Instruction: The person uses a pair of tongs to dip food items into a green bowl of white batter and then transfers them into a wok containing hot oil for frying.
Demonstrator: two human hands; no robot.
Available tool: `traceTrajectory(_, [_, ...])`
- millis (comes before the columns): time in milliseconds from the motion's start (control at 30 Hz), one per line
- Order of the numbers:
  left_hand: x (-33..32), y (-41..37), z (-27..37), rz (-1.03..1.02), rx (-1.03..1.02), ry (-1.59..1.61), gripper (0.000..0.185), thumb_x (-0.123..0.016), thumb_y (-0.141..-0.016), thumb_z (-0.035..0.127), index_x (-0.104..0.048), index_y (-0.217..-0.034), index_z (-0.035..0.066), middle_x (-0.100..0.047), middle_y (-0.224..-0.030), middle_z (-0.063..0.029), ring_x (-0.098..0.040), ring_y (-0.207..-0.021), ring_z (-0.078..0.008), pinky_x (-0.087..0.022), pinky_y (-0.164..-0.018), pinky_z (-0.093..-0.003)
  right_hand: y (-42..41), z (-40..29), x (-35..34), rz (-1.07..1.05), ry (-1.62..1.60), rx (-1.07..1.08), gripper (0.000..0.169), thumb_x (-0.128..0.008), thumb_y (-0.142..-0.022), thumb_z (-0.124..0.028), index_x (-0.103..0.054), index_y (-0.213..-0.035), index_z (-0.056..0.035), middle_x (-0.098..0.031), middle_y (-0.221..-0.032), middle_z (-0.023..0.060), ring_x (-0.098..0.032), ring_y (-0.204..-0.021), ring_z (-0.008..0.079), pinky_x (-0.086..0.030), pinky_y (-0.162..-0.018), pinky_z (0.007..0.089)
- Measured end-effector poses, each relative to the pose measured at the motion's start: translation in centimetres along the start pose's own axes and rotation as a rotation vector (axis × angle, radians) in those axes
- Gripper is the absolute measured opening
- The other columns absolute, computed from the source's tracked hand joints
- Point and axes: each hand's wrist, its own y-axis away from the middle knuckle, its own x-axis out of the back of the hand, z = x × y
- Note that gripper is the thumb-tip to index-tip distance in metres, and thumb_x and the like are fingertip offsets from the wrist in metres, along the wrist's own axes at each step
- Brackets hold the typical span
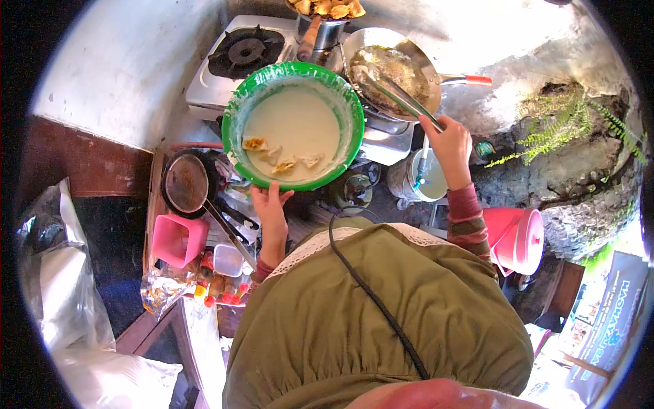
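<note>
My left hand (271, 209) grips the near rim of a green plastic basin (359, 128). Thick whitish batter (294, 120) fills much of it, and several coated food pieces (284, 165) lie at its near side. Batter is smeared around the inner wall. In my right hand (449, 148) is a pair of metal tongs (406, 99), reaching into a metal wok (377, 36) on the stove. Bubbling oil (409, 69) is in the wok. A pale piece (361, 73) shows at the tongs' tips; whether they pinch it is hard to tell.
Left of the wok, the gas stove (202, 92) has a bare burner (247, 51). Behind the basin, browned fried pieces (327, 7) sit above a metal pot (327, 33). A strainer (186, 181) and pink container (179, 240) stand left, a water bucket (434, 176) and pink lidded pail (516, 240) right.
</note>
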Motion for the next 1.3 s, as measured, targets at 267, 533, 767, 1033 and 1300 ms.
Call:
traceTrajectory(267, [0.3,-0.1,-0.2,-0.010,0.008,0.019,0.025,-0.050,-0.088,0.006,-0.039,-0.110,0.004,-0.051,-0.107,-0.0059,-0.055,-0.087,-0.0129,-0.053,-0.062,-0.0255,0.0,3.2,1.7,-0.060,-0.056,-0.111,0.050,-0.059,-0.074,-0.052,-0.068,-0.080,-0.0030,-0.063,-0.071,0.0199,-0.062,-0.070,0.0349,-0.048,-0.064,0.0400])
traceTrajectory(533, [-0.1,-0.1,-0.1,-0.001,0.001,0.017,0.023,-0.049,-0.088,0.005,-0.038,-0.109,0.004,-0.052,-0.106,-0.0068,-0.055,-0.086,-0.0137,-0.054,-0.062,-0.0258,-0.2,2.3,-1.8,-0.055,0.011,-0.068,0.043,-0.058,-0.077,-0.047,-0.069,-0.083,-0.0066,-0.065,-0.079,0.0160,-0.062,-0.077,0.0340,-0.048,-0.070,0.0409])
traceTrajectory(767, [0.6,-0.2,-0.3,-0.019,0.031,0.037,0.024,-0.048,-0.088,0.005,-0.037,-0.110,0.003,-0.052,-0.107,-0.0090,-0.057,-0.086,-0.0152,-0.054,-0.062,-0.0268,-0.6,3.1,1.5,0.019,-0.065,-0.075,0.046,-0.056,-0.079,-0.051,-0.069,-0.083,-0.0065,-0.064,-0.072,0.0156,-0.064,-0.073,0.0313,-0.048,-0.067,0.0387])
traceTrajectory(1033, [0.5,0.1,0.3,-0.030,0.037,0.039,0.029,-0.050,-0.088,0.007,-0.035,-0.113,0.002,-0.051,-0.107,-0.0099,-0.057,-0.088,-0.0154,-0.054,-0.063,-0.0266,1.2,-2.5,7.4,-0.292,-0.305,0.060,0.039,-0.063,-0.080,-0.038,-0.067,-0.082,0.0009,-0.060,-0.060,0.0111,-0.053,-0.057,0.0122,-0.041,-0.056,0.0289])
traceTrajectory(1300, [0.8,-0.3,-0.2,-0.044,0.020,0.054,0.031,-0.049,-0.088,0.006,-0.034,-0.115,0.002,-0.051,-0.108,-0.0107,-0.057,-0.088,-0.0156,-0.054,-0.064,-0.0271,-0.1,-6.5,-3.5,-0.314,-0.105,0.303,0.044,-0.059,-0.077,-0.047,-0.068,-0.078,-0.0031,-0.062,-0.075,0.0199,-0.061,-0.073,0.0348,-0.046,-0.067,0.0411])
